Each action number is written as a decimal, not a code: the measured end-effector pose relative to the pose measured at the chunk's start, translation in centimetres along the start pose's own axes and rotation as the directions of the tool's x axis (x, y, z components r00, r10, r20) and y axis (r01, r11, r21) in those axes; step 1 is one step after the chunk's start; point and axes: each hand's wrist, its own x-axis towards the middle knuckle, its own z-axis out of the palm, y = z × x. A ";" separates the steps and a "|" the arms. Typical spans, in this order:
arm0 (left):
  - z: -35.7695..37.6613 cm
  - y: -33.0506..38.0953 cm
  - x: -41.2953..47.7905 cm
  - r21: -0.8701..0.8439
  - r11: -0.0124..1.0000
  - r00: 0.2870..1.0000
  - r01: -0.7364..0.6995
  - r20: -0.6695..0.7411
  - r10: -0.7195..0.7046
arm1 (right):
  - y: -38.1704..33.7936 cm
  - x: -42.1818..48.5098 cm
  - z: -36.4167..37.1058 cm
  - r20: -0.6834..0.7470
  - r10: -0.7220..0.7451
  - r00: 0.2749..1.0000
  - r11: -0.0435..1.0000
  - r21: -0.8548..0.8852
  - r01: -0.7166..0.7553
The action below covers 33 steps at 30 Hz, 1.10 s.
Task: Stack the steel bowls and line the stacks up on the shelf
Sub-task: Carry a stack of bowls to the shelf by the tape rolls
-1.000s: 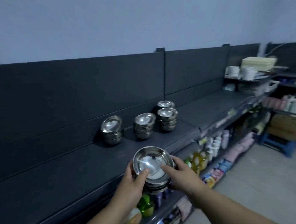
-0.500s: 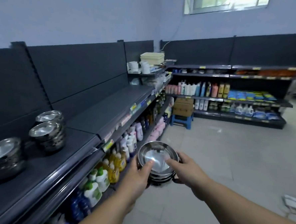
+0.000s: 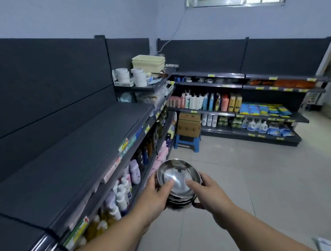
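Our view now swings right along the aisle. The stacks already set on the shelf, in front of us a second ago and at the left edge half a second ago, are no longer in sight. The stack of steel bowls we carry hangs over the floor, near the shelf's front edge and not on it. We judge this stack is not yet placed, and that lining it up needs the other stacks in sight again.

Both hands reach forward at the same height and clamp the stack from opposite sides. The left hand and right hand each hook a thumb over the rim into the top bowl, fingers curled round the sides.
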 end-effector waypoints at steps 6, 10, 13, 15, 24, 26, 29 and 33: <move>-0.5 2.4 12.0 0.021 1.000 1.000 0.018 -0.004 -0.018 | -2.9 12.3 -0.4 -0.017 -0.001 1.000 1.000 0.012 0.001; 0.0 3.8 20.3 -0.011 1.000 0.999 0.000 -0.047 0.000 | -4.0 21.3 -1.5 0.027 -0.005 1.000 1.000 0.006 0.005; 0.8 5.5 26.9 -0.018 1.000 0.995 -0.014 -0.095 0.012 | -5.7 29.0 -2.8 0.078 -0.022 0.997 1.000 0.004 0.021; 1.2 6.7 31.2 -0.044 0.999 0.989 -0.020 -0.151 0.013 | -7.3 34.3 -3.6 0.117 -0.035 0.993 0.999 -0.010 0.037; -3.0 12.1 46.0 -0.191 0.979 0.923 -0.070 -0.384 -0.009 | -14.9 53.6 -0.1 0.338 -0.084 0.938 0.993 -0.044 0.105; -5.3 12.4 48.8 -0.193 0.979 0.906 -0.070 -0.423 -0.019 | -15.9 57.0 2.3 0.381 -0.089 0.920 0.993 -0.042 0.113; -9.3 12.5 53.6 -0.226 0.971 0.887 -0.082 -0.461 -0.033 | -17.3 62.4 6.6 0.413 -0.091 0.906 0.990 -0.059 0.127; -14.7 12.7 59.0 -0.274 0.960 0.849 -0.054 -0.520 -0.100 | -19.6 68.3 12.1 0.483 -0.056 0.874 0.982 -0.129 0.135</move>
